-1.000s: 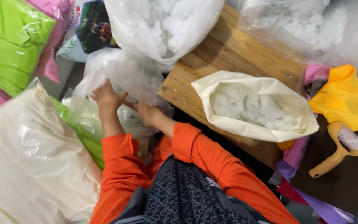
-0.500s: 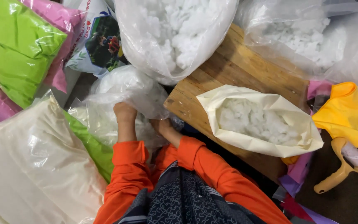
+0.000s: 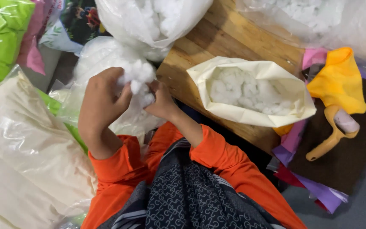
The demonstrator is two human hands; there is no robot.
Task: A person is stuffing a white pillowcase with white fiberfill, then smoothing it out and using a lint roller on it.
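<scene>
Head view: left hand point(image 3: 102, 99) hides most of fibrefill clump point(image 3: 138, 74).

Clump of white fluffy stuffing point(image 3: 138, 78), loose and wispy, being pinched between left hand point(image 3: 102, 99) and right hand point(image 3: 162, 101), both closed on it. Bulging out above the fingers, a strand trailing down between the palms. Hovering just over a clear plastic bag point(image 3: 102, 55) full of the same white filling, beside the wooden table's corner.
</scene>
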